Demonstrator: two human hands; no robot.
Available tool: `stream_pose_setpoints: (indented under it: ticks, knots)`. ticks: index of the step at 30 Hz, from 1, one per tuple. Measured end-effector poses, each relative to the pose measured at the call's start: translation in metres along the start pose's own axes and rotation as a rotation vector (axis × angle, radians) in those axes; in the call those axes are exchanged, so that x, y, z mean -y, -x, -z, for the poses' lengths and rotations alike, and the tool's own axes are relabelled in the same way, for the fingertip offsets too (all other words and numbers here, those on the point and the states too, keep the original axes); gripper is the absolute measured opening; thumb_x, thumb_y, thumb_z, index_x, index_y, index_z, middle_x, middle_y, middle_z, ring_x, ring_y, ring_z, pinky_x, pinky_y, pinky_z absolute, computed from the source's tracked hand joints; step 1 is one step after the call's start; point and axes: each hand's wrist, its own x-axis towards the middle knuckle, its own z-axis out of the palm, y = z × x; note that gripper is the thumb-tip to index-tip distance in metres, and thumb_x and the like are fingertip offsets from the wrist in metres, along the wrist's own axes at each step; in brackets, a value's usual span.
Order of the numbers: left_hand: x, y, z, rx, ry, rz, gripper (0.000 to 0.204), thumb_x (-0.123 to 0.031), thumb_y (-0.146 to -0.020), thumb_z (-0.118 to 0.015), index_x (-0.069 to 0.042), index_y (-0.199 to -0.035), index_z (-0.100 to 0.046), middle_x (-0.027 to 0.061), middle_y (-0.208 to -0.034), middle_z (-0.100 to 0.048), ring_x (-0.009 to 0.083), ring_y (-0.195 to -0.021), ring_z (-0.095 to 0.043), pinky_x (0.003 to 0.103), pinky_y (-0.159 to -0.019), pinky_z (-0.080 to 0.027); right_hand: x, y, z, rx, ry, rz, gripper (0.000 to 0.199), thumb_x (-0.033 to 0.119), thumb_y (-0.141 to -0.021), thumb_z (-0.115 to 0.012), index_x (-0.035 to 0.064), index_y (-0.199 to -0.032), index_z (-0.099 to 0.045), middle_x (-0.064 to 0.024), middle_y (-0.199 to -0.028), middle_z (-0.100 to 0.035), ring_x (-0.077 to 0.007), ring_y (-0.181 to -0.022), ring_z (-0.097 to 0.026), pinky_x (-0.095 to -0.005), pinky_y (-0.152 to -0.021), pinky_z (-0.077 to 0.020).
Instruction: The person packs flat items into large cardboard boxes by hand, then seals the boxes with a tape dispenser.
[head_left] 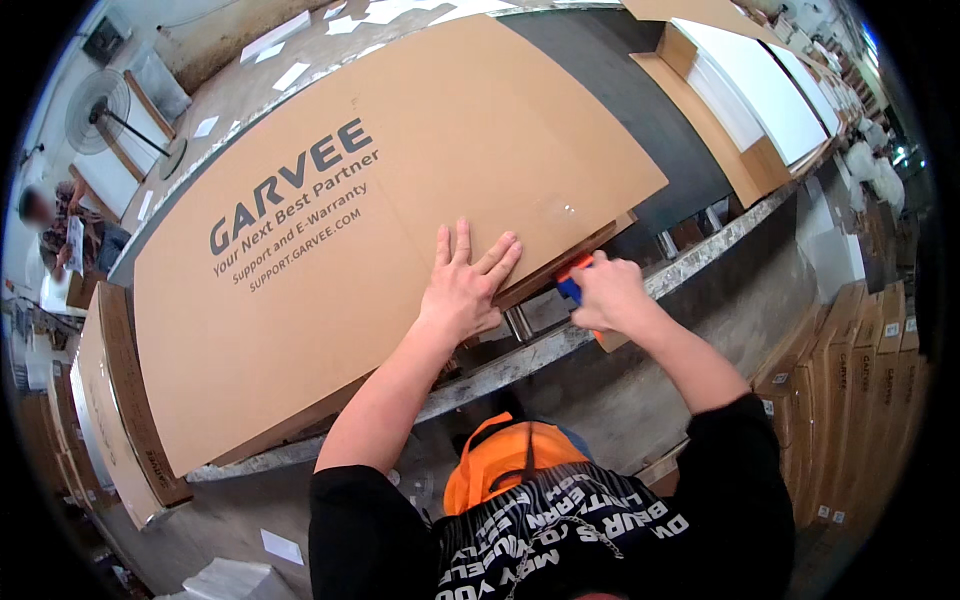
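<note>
A large flat brown cardboard box point(430, 170) with dark printing lies across the conveyor in front of me. My left hand point(466, 285) rests on its top near the close edge, fingers spread and holding nothing. Just right of it, beside the box's near side, my right hand point(612, 292) is closed around an orange and blue tape dispenser point(570, 280). Fingers hide much of that tool, and a tan piece point(610, 341) shows below the hand.
The conveyor has a metal rail point(690, 262) and rollers point(518, 324). An open carton with white panels point(755, 90) lies farther right. Upright cartons point(850, 390) stand at right, another box point(120, 400) at left. A fan point(98, 112) and a seated person point(75, 235) are far left.
</note>
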Motion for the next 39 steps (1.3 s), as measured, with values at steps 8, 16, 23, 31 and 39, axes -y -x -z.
stream_pose_setpoints:
  ticks: [8, 16, 23, 31, 39]
  knots:
    - [0.009, 0.035, 0.007, -0.049, 0.001, 0.114, 0.096, -0.044, -0.074, -0.072, -0.013, -0.152, -0.024, 0.0103, -0.156, -0.026, 0.0470, -0.142, -0.018, 0.056, -0.117, -0.014, 0.020, 0.005, -0.041, 0.010, -0.096, -0.096, 0.044, 0.027, -0.066, -0.067, 0.0058, -0.104, -0.069, -0.0226, -0.116, -0.060, -0.0337, -0.099, -0.066, -0.0448, -0.082, -0.0535]
    - [0.104, 0.236, 0.009, 0.173, -0.195, 0.204, 0.104, -0.048, -0.072, -0.073, 0.000, -0.149, -0.022, 0.0280, -0.153, -0.023, 0.0520, -0.137, -0.025, 0.060, -0.113, -0.021, 0.059, 0.100, 0.003, -0.249, -0.460, -0.067, 0.065, 0.024, -0.067, -0.066, 0.0127, -0.130, -0.053, -0.0171, -0.125, -0.052, -0.0380, -0.110, -0.056, -0.0436, -0.092, -0.0475]
    - [0.120, 0.245, -0.013, 0.008, -0.150, 0.087, 0.092, -0.038, -0.072, -0.069, -0.007, -0.148, -0.029, 0.0159, -0.153, -0.031, 0.0470, -0.135, -0.035, 0.058, -0.111, -0.029, 0.241, -0.013, 0.140, -0.110, -0.315, 0.131, 0.043, 0.027, -0.066, -0.061, 0.0102, -0.105, -0.068, -0.0200, -0.097, -0.067, -0.0360, -0.087, -0.066, -0.0422, -0.075, -0.0525]
    - [0.123, 0.247, -0.022, -0.217, -0.102, 0.032, 0.085, -0.035, -0.064, -0.073, -0.011, -0.141, -0.045, 0.0108, -0.145, -0.046, 0.0430, -0.127, -0.047, 0.056, -0.109, -0.033, 0.258, -0.009, 0.092, 0.129, -0.171, 0.178, 0.037, 0.028, -0.057, -0.070, 0.0018, -0.082, -0.071, -0.0220, -0.069, -0.065, -0.0316, -0.067, -0.068, -0.0386, -0.062, -0.0545]
    - [0.122, 0.262, -0.029, -0.202, -0.108, 0.071, 0.089, -0.038, -0.063, -0.076, -0.011, -0.141, -0.044, 0.0089, -0.148, -0.043, 0.0426, -0.134, -0.038, 0.056, -0.113, -0.027, 0.308, 0.033, 0.007, 0.092, 0.047, 0.098, 0.036, 0.029, -0.062, -0.066, 0.0045, -0.088, -0.074, -0.0195, -0.085, -0.070, -0.0332, -0.085, -0.070, -0.0405, -0.079, -0.0559]
